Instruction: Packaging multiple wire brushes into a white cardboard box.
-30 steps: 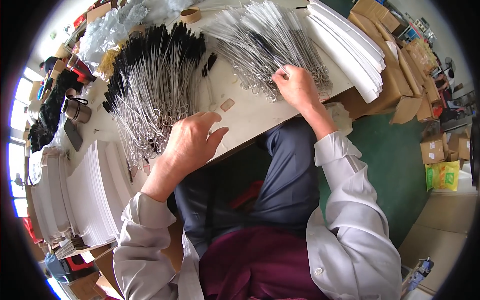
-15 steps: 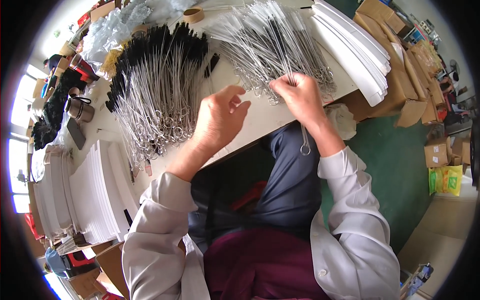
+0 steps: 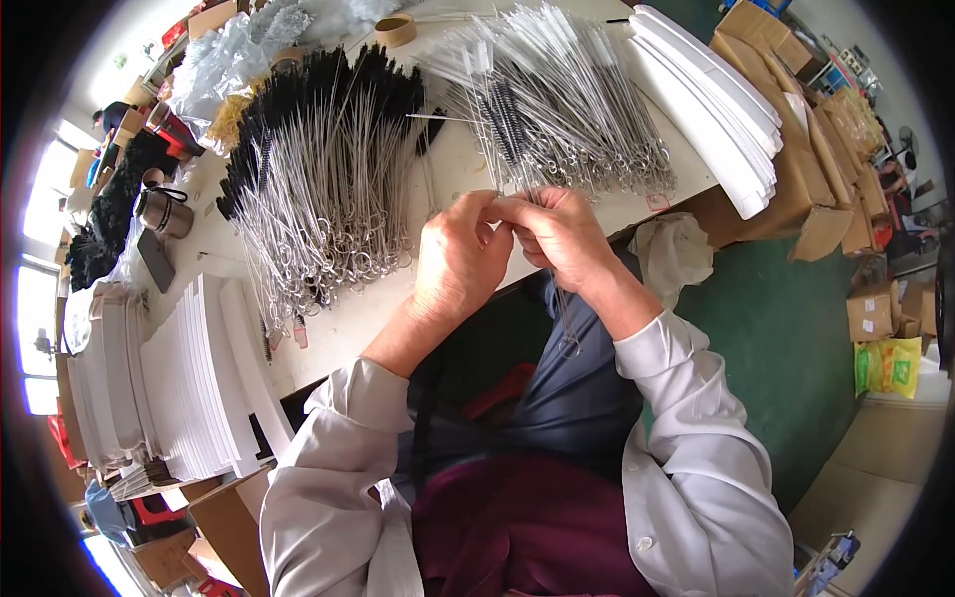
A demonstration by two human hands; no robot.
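Note:
My right hand [image 3: 562, 239] pinches a few thin wire brushes by their shafts. Their black bristles [image 3: 503, 121] point away from me, over the table, and their looped ends [image 3: 569, 346] hang below the hand, above my lap. Against the right fingertips, my left hand [image 3: 461, 254] is closed at the shafts; what its fingers grip is hidden. Beyond my hands lies a pile of clear-bristled wire brushes [image 3: 587, 99], loops toward me. Left of it spreads a big pile of black-bristled wire brushes [image 3: 323, 169].
White stacked sheets [image 3: 706, 109] lie at the table's right end, beside cardboard boxes [image 3: 786, 169]. More white sheets [image 3: 194, 383] stand at the left. A tape roll [image 3: 395, 31], plastic wrapping [image 3: 234, 65] and a metal cup [image 3: 162, 212] are farther off. A pale plastic bag [image 3: 671, 254] hangs by the table edge.
My right hand has moved left and nearer to me with the wire brushes. My left hand has come right, closing its fingers against the right fingertips. The brushes' bristled ends have swung left.

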